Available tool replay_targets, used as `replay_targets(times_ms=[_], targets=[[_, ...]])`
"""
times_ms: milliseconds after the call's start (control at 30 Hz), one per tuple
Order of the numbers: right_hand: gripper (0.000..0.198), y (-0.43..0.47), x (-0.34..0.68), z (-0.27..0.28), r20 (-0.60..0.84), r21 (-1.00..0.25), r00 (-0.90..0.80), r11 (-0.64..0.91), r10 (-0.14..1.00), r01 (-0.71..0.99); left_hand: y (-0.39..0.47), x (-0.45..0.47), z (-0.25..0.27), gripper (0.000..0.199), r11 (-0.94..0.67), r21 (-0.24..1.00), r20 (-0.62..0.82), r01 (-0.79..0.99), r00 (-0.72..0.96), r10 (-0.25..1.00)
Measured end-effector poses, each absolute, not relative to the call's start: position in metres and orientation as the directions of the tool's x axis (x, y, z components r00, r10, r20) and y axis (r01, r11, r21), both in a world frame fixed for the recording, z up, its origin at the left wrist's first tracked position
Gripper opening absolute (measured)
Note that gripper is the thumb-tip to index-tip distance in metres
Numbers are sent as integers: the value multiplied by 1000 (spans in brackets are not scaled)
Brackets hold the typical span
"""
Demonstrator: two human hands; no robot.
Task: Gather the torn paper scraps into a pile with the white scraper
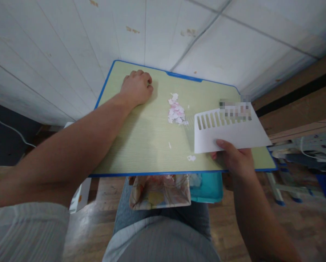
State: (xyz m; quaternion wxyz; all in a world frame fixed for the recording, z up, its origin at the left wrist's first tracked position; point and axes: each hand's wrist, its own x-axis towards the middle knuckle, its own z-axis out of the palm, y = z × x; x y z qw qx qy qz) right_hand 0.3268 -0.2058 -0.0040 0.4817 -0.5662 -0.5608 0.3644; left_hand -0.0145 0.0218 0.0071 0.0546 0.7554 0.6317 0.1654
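Note:
My right hand [235, 156] grips the lower edge of a white slotted card [230, 136], thumb on top. A row of narrow cut-out slots runs along the card's far side; a blurred patch covers part of it. The card is held over the right part of a pale green tabletop [141, 145]. At the far left of the tabletop rests my left hand [137, 87], its fingers curled in, so their inside is hidden. Between the hands lies a small heap of torn white and pinkish paper scraps [176, 111]. Another scrap [191, 158] lies near the front edge.
Blue trim [157, 174] borders the tabletop, which stands against a white panelled wall [97, 32]. Below its front edge are a patterned open box [163, 198] and a turquoise tray [210, 187] by my lap. A wooden structure [301, 91] stands at the right.

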Motion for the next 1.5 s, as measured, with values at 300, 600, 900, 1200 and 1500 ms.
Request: replay_targets(times_ms=[300,600,900,1200,1500], targets=[[42,-201,315,0,139,-941,-1,132,990,312,21,-20,6,49,-201,331,180,922,148,973],[28,-199,313,-3,45,-976,134,15,990,218,20,-20,5,57,-199,295,199,935,143,969],[25,-195,315,-8,-37,-995,208,-56,978,86,14,-6,8,61,-104,183,155,978,76,985],[27,-194,313,-8,-32,-995,273,-56,961,83,15,-9,7,62,-118,232,165,966,80,983],[24,-198,325,-16,-36,-997,246,-53,969,63,14,-11,8,53,-164,215,171,963,129,977]])
